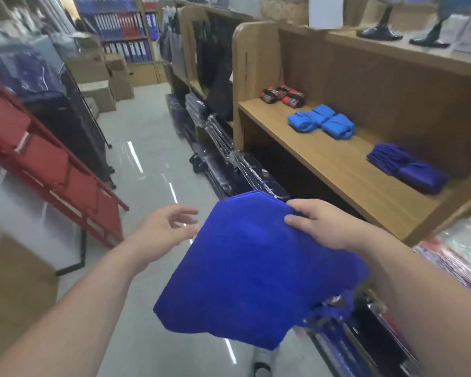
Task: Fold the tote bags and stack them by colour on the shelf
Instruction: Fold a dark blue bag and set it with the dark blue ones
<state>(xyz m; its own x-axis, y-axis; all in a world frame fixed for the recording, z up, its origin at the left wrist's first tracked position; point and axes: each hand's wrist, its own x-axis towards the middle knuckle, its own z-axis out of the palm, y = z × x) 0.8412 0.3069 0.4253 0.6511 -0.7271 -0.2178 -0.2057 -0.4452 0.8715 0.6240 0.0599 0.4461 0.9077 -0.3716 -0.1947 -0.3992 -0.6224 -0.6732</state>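
Observation:
A royal blue tote bag [245, 270] hangs in mid-air in front of me, folded flat. My right hand [321, 224] pinches its upper right edge, thumb on top. My left hand [163, 229] hovers just left of the bag with relaxed fingers, apart from the cloth. On the wooden shelf [346, 170] to the right lie folded bags in groups: red and black ones [283, 95] at the far end, light blue ones [321, 121] in the middle, dark purple-blue ones [408, 167] nearest.
Plastic-wrapped dark goods [245, 164] lie under the shelf along a glossy floor aisle [147, 159]. A red rack [52, 170] slants along the left. Cardboard boxes [104, 83] and binder shelves [125, 31] stand at the far end. Black stands [378, 31] sit on the shelf top.

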